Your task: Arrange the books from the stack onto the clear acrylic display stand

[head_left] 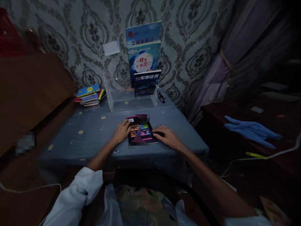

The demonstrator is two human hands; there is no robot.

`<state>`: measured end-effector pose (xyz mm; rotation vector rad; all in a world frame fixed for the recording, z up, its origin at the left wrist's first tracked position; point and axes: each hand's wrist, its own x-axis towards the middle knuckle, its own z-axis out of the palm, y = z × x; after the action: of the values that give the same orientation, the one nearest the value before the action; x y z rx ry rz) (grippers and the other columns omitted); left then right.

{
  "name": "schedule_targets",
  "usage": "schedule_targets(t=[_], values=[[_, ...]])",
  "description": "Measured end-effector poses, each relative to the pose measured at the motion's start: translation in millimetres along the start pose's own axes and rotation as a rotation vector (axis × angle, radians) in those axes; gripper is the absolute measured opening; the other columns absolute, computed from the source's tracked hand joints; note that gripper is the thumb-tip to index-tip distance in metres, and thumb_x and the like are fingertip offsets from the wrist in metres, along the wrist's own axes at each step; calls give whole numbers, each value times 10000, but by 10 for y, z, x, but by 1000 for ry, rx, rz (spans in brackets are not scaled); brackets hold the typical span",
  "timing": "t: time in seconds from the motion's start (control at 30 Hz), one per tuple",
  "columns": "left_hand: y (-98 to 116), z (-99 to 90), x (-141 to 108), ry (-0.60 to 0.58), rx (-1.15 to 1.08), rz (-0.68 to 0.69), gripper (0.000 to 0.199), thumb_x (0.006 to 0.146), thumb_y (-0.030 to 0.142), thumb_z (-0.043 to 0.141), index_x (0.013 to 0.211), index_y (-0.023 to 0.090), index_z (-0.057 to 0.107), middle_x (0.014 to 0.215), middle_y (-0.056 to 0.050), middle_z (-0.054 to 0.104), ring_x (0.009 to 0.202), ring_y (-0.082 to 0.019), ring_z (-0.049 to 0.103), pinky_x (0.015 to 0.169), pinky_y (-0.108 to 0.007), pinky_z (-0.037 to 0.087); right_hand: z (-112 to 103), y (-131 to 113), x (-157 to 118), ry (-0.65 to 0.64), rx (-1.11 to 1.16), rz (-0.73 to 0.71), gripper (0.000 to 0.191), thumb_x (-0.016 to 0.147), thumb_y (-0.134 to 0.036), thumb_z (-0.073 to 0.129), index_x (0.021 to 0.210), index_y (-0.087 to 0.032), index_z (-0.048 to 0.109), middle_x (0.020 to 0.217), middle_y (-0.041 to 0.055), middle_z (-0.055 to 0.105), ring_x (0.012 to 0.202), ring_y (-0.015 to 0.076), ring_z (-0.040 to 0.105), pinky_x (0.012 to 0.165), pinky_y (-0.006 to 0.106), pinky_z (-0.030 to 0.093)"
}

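The left sleeve (70, 194) is white, loose and creased, ending in a wide, turned-back cuff (94, 179). At the near right, the edge of a pale sleeve (245, 221) shows. Between whitish front panels (111, 204) sits a garment (143, 205) in blotchy green, yellow and brown

Probably a home, patterned wallpaper (94, 29), tied curtain (219, 67)

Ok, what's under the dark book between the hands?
The dark book lies on the blue-grey tablecloth, which shows around it. Whatever is directly beneath is covered, so can't tell.
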<state>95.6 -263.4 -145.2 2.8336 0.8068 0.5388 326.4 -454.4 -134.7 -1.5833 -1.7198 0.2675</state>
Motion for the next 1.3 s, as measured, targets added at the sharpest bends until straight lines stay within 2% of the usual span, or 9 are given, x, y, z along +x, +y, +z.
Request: schedule_targets(t=[0.17, 0.33, 0.47, 0.67, 0.77, 0.9, 1.07, 1.17, 1.3], values=[[38, -28, 6, -24, 15, -17, 408, 1019, 261, 425, 1400, 140, 509, 1515, -158, 471, 1370, -253, 496, 1145, -435, 390, 7, -12, 1, 11, 8, -4, 244, 918, -322, 562, 1000, -204, 760, 950, 72, 761, 910, 242, 654, 863, 409, 506], [44, -25, 10, -14, 1, -44, 429, 1010, 261, 431, 1404, 103, 493, 1525, -183, 454, 1411, -265, 450, 1179, -440, 348, 15, -12, 9, 27, -12, 19, 261, 923, -335, 541, 986, -211, 762, 941, 70, 759, 906, 248, 654, 856, 418, 512], [39, -5, 19, -8, 2, -48, 424, 992, 258, 449, 1392, 122, 487, 1528, -171, 455, 1427, -266, 427, 1186, -454, 335, 8, -31, 11, 20, -36, 27, 277, 943, -331, 517, 1015, -211, 756, 942, 75, 757, 920, 256, 658, 878, 437, 514], [61, -56, 60, -19, 48, -44, 337, 978, 271, 472, 1298, 177, 522, 1478, -136, 497, 1338, -269, 496, 1116, -459, 386, 58, 38, 52, 27, -131, -9, 280, 954, -330, 525, 1111, -226, 732, 1144, 100, 730, 1050, 289, 655, 975, 511, 487], [63, -99, 91, -30, 60, -32, 299, 969, 299, 495, 1242, 189, 544, 1393, -128, 548, 1246, -274, 543, 1052, -454, 425, 168, 64, 215, 11, -217, -58, 304, 956, -315, 532, 1180, -208, 707, 1260, 133, 685, 1179, 316, 612, 996, 535, 480], [48, -115, 112, -29, 47, -13, 287, 963, 311, 507, 1219, 187, 550, 1349, -126, 567, 1208, -279, 552, 1027, -449, 434, 471, 3, 629, -76, -225, -212, 358, 969, -232, 482, 1285, -193, 647, 1339, 150, 648, 1309, 295, 548, 1094, 542, 425], [32, -89, 100, 9, -2, 2, 354, 952, 265, 498, 1297, 184, 498, 1377, -141, 557, 1266, -279, 528, 1069, -453, 407, 835, -80, 1103, -205, -246, -222, 502, 951, -177, 453, 1448, -120, 485, 1470, 189, 536, 1405, 287, 461, 1164, 529, 370], [32, -83, 95, 10, -12, 20, 358, 958, 261, 486, 1307, 183, 486, 1385, -142, 556, 1268, -276, 531, 1068, -457, 410, 879, -51, 1193, -234, -269, -236, 507, 952, -169, 445, 1453, -99, 471, 1490, 194, 514, 1432, 278, 426, 1192, 519, 336], [45, -82, 94, 15, 9, 19, 300, 974, 275, 479, 1257, 183, 516, 1398, -142, 549, 1268, -282, 533, 1068, -461, 419, 783, 23, 1135, -187, -289, -197, 453, 989, -229, 431, 1422, -127, 515, 1481, 179, 528, 1432, 271, 427, 1195, 526, 334]])
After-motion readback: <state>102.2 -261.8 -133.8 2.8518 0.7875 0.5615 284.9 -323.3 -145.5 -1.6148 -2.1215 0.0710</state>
